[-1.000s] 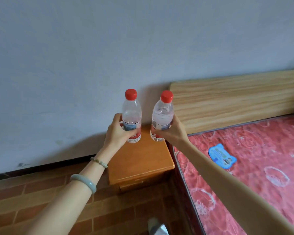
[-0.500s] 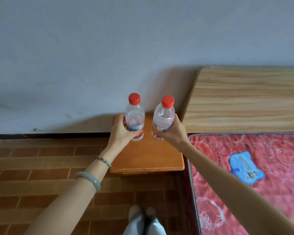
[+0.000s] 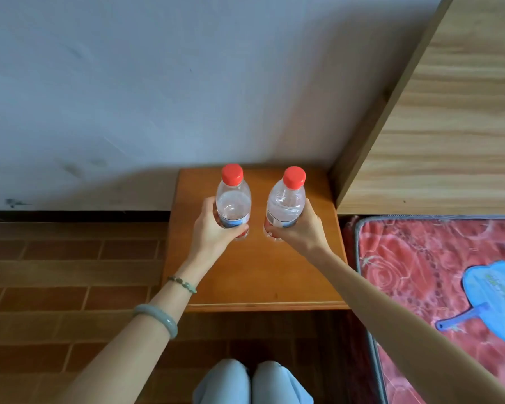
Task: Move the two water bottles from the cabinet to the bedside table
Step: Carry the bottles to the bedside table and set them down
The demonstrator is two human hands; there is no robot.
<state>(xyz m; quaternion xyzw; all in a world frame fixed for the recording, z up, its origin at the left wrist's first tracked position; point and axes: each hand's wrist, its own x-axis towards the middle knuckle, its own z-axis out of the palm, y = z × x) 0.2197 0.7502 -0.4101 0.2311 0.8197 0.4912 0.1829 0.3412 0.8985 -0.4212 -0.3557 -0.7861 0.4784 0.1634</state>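
Two clear water bottles with red caps stand upright over the orange-brown bedside table (image 3: pixel 257 281). My left hand (image 3: pixel 213 231) grips the left bottle (image 3: pixel 233 196) around its lower body. My right hand (image 3: pixel 299 228) grips the right bottle (image 3: pixel 286 199) the same way; this bottle leans slightly left. The bottle bases are hidden by my fingers, so I cannot tell whether they touch the tabletop. The bottles are a small gap apart, near the table's middle.
A grey wall runs behind the table. A light wooden headboard (image 3: pixel 449 135) rises at right, with a red patterned mattress (image 3: pixel 420 275) below it carrying a blue hand fan (image 3: pixel 496 304). Brown brick-pattern floor (image 3: pixel 70 272) lies left. My knees (image 3: pixel 251 383) show at the bottom.
I have come closer and my view has tilted down over the table. Both bottles have come down from in front of the wall to low over the tabletop, still held.
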